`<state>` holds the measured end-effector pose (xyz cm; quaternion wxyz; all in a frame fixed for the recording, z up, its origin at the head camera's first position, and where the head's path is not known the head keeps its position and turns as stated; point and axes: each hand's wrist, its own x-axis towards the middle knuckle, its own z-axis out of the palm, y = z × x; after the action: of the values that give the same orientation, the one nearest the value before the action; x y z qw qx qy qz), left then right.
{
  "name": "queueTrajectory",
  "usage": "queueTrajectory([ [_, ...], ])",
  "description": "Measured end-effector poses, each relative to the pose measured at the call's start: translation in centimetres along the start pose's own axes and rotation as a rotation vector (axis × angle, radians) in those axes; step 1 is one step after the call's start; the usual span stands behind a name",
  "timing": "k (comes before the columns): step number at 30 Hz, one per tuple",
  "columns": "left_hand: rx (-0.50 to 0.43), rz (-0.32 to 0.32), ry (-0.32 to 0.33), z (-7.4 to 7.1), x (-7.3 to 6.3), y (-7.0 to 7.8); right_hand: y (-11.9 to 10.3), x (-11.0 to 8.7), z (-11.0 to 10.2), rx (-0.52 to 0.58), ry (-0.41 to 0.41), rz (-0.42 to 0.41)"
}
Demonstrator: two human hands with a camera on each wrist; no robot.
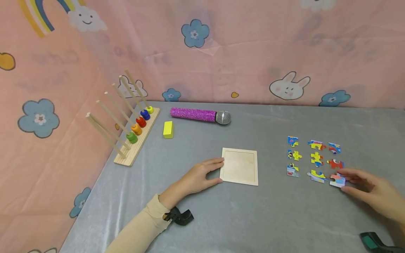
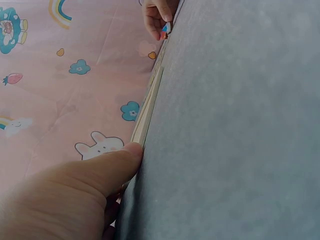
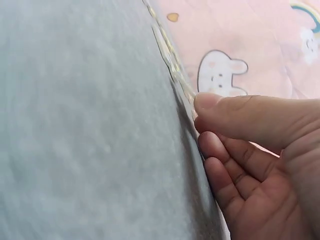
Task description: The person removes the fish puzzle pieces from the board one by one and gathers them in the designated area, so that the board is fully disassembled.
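In the head view, a square pale wooden puzzle tray [image 1: 239, 166] lies on the grey cloth. My left hand [image 1: 197, 177] rests at its left edge, thumb and fingertips spread apart along the rim. The left wrist view has my left thumb [image 2: 112, 167] against the tray's side. Over on the right, my right hand [image 1: 371, 189] pinches a pink and blue jigsaw piece [image 1: 337, 180] between thumb and fingers. That piece is at the lower right corner of several colourful jigsaw pieces [image 1: 316, 159] laid out in spaced rows. Curled fingers [image 3: 227, 185] show below the thumb in the right wrist view.
A purple glittery microphone [image 1: 194, 114] lies toward the back, with a yellow block [image 1: 168, 129] just left of its front. Farther left stands a wooden peg rack [image 1: 126, 161] with coloured rings on tall pegs. A pink patterned cloth [image 1: 234, 52] hangs behind the table.
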<state>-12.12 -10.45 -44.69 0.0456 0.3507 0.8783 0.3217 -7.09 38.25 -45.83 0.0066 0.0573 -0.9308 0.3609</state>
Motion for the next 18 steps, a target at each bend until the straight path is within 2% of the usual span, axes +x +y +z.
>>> queueTrajectory([
  [4, 0.001, -0.007, -0.003, -0.07, 0.00, -0.03, 0.19, 0.07, -0.06, -0.067, 0.002, 0.012],
  [7, 0.004, -0.007, -0.004, -0.16, -0.01, 0.03, 0.05, 0.09, -0.23, -0.097, 0.008, -0.029],
  [14, 0.007, -0.001, -0.006, -0.12, 0.00, 0.06, 0.13, -0.13, -0.22, -0.099, 0.035, -0.109],
  [18, 0.003, -0.004, -0.008, -0.09, -0.01, 0.11, 0.18, -0.26, -0.14, -0.104, 0.040, -0.119],
])
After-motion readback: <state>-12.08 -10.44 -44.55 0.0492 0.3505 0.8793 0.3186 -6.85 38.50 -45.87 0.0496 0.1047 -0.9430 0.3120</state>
